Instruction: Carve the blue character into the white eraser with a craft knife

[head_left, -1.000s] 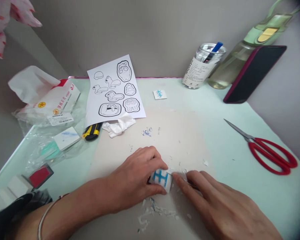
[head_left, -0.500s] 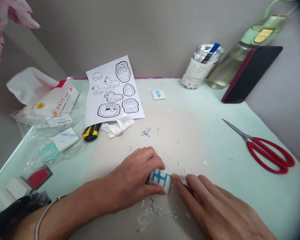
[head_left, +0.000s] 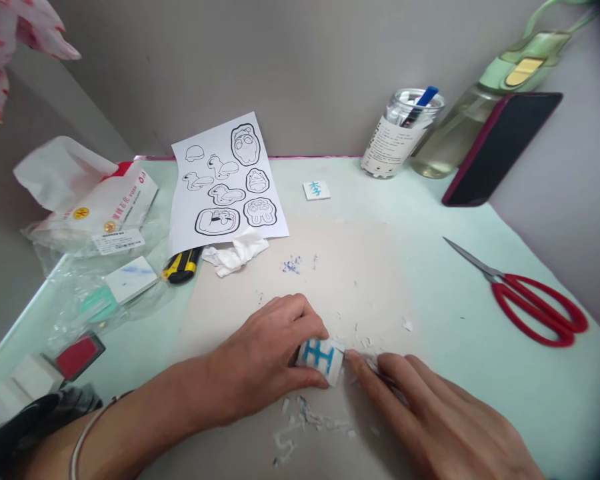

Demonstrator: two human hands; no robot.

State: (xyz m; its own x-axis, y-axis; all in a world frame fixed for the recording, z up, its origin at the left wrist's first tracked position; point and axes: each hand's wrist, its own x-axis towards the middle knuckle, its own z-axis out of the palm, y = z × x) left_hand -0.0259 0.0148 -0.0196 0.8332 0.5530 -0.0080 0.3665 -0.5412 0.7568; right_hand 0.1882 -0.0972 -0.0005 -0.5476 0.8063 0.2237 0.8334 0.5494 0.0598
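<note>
A small white block (head_left: 321, 360) with a raised blue character lies on the pale mat (head_left: 220, 300), pinched between the thumb and fingers of my left hand (head_left: 280, 343). My right hand (head_left: 420, 407) is just right of it, its index fingertip close to the block's right edge. The fingers are closed round a thin tool, mostly hidden under them; its tip seems to be at the block's edge. White and blue shavings (head_left: 315, 417) are scattered below the block, with more crumbs above it.
Red-handled scissors (head_left: 535, 307) lie at the right. Behind stand a phone (head_left: 503, 150), a bottle (head_left: 455, 127) and a pen jar (head_left: 393, 143). A drawing sheet (head_left: 180, 220), crumpled tissue (head_left: 237, 253), yellow-black cutter (head_left: 181, 265), tissue pack (head_left: 125, 200) and red ink pad (head_left: 79, 355) are left.
My right hand has shifted slightly, its fingers a little lower and its index fingertip still near the block's edge. My left hand and the block have hardly moved.
</note>
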